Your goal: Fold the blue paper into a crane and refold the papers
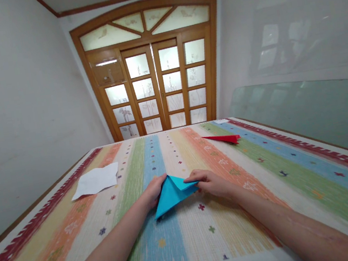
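Our left hand (153,192) sits just left of centre in the frame, its fingers curled over the upper left edge of the folded blue paper triangle (170,195) and pressing it to the cloth. Our right hand (210,182) lies just right of centre, thumb and forefinger pinched narrow on the small upper flap at the paper's right corner. Both hands touch the sheet at once, so neither is nearer; the paper lies between them.

The paper's long axis runs on a slant, from its pointed tip at lower left, close to our left forearm, up to the flap under our right fingertips. The tip stands free of either hand.

Outward, the paper rests on a striped woven tablecloth (267,168) of blue, green, orange and cream. A white crumpled-edged paper sheet (97,180) lies well apart at middle left. A folded red paper dart (224,138) lies farther up, right of centre, before the wooden glazed door (156,84).
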`<state>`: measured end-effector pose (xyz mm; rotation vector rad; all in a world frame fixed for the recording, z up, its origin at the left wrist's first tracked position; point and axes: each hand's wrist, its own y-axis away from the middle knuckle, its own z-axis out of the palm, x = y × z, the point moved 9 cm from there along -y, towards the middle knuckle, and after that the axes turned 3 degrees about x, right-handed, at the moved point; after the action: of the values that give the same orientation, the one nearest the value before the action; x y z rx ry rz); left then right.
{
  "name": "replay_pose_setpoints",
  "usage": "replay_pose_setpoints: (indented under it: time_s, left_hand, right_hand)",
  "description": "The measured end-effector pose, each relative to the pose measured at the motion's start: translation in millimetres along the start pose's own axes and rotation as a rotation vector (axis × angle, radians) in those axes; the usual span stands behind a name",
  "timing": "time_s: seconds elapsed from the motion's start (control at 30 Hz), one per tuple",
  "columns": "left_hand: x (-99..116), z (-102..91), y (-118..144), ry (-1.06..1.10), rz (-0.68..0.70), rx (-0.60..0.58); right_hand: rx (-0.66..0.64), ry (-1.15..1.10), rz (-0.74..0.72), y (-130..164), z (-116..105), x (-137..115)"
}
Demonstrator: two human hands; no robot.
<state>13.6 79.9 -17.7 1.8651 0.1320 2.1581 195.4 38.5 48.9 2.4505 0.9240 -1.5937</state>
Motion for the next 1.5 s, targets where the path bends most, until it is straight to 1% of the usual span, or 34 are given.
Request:
replay_pose_setpoints:
  time_s: [0.1,0.23,0.37,0.43,0.57,0.67,0.77,0.87,0.97,1.17,1.37,1.5]
  left_hand:
    - [-2,4.0,1,0.010,0.001,-0.044]
    - [-2,8.0,1,-0.071,0.040,-0.098]
    - [0,13.1,3,-0.137,0.073,-0.154]
    - [3,13.7,4,-0.155,0.092,-0.160]
    - [6,7.4,2,-0.202,0.121,-0.108]
    - [15,1.9,0,-0.302,0.221,-0.051]
    - [20,-1.7,-1,-0.364,0.284,-0.005]
    - [18,-5.4,-4,-0.345,0.255,0.023]
    - [16,-8.2,-5,-0.322,0.230,0.044]
    - [19,-9.2,-3,-0.325,0.248,0.059]
    - [26,-21.4,-7,-0.332,0.328,0.134]
    - [29,-28.7,-11,-0.347,0.363,0.176]
  right_hand:
    - [0.014,-0.019,-0.002,-1,0,4]
    - [0.032,-0.005,-0.014,-3,-2,7]
    - [0.054,0.049,-0.002,-2,-5,12]
    - [0.057,0.090,-0.009,-1,-6,10]
    - [-0.006,0.128,-0.011,0,-5,6]
    - [-0.031,0.116,0.003,-1,-3,6]
    - [0.011,0.064,0.096,-2,-5,20]
    - [0.060,-0.025,0.186,-3,-6,36]
    - [0.079,-0.094,0.225,-4,-5,46]
    - [0.115,-0.111,0.272,-4,-9,49]
    - [0.212,-0.088,0.309,-3,-19,47]
    - [0.261,-0.125,0.281,-4,-26,49]
